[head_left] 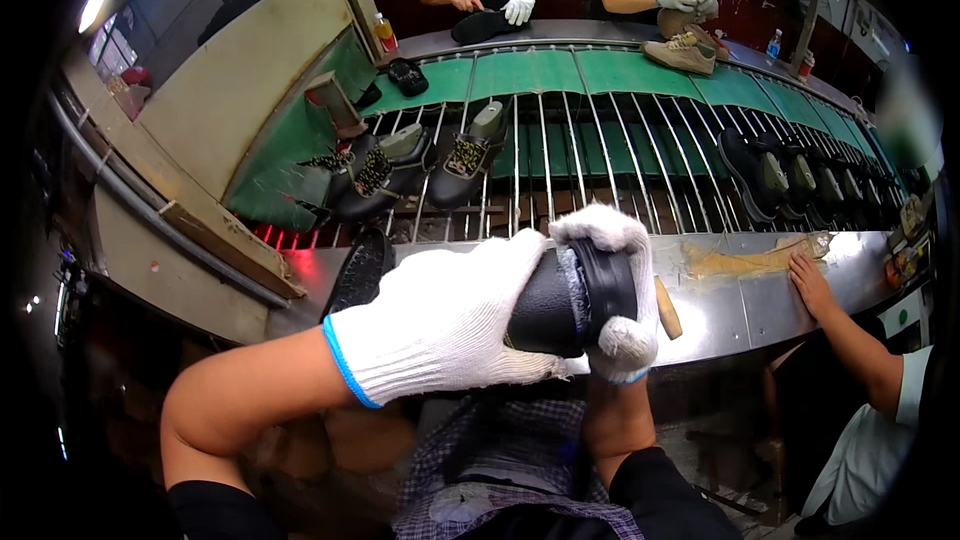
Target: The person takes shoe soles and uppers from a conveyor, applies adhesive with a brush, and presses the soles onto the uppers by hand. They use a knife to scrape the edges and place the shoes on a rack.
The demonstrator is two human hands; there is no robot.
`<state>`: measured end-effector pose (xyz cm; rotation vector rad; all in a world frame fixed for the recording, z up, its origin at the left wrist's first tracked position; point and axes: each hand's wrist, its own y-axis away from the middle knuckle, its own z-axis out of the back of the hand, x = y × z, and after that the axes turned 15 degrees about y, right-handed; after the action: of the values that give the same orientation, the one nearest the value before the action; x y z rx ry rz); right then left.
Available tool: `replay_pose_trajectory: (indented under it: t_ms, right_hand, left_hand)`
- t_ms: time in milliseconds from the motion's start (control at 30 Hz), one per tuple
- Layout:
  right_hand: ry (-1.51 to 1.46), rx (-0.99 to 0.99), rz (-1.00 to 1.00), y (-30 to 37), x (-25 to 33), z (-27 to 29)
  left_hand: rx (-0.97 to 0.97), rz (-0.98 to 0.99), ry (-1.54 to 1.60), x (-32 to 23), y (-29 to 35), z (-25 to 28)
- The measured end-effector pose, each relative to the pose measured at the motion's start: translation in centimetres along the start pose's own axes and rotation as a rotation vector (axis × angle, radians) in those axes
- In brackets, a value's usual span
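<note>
Black shoe (pixel 548 308) gripped by gloved left hand (pixel 450 325), right hand (pixel 615 290), seemingly pressing sole.

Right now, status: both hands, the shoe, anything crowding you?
Left hand gloved, wrapped over black shoe. Right hand gloved, clamped on its sole end. Co-worker's bare hand on the metal counter, right, apart.

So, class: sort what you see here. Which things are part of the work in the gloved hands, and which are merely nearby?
In hand:
- black shoe
- left hand, gloved, wrapped over it
- right hand, gloved, at its sole end

Merely nearby:
- black sole on the metal bench
- wooden handle
- shoes on the rod conveyor
- tan shoe
- neighbour's bare hand
</note>
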<state>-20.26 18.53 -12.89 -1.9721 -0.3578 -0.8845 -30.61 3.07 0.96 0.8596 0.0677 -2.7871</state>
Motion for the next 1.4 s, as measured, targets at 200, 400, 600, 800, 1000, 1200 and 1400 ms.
replay_pose_trajectory:
  t_ms: [200, 400, 600, 800, 1000, 1200, 1400]
  right_hand:
    - [-0.102, 0.041, 0.101, 0.0, -0.2, 1.1]
    - [0.335, -0.014, -0.028, 0.5, 2.8, 3.5]
    - [0.342, 0.012, -0.101, 1.8, 5.3, 5.4]
    - [0.446, 0.040, -0.339, 2.1, 10.3, 5.1]
    - [0.686, 0.325, -0.580, -3.3, 12.9, 5.1]
    - [1.050, 0.172, -0.515, -6.1, 4.6, 9.7]
    - [1.922, 0.411, -0.656, 7.2, 1.8, 14.6]
  left_hand:
    - [-0.014, -0.011, -0.048, -0.9, -0.8, -0.7]
    - [0.041, 0.039, -0.092, -3.0, -2.5, -1.6]
    - [0.042, -0.103, -0.190, -3.9, -2.2, -2.7]
    - [0.022, -0.267, -0.186, -4.5, -1.5, -4.2]
    - [-0.010, -0.296, -0.226, -5.3, -1.4, -4.8]
    - [-0.122, -0.178, -0.059, -1.2, -4.2, -1.0]
    - [-0.349, 0.518, 0.133, 13.1, 0.2, 1.6]
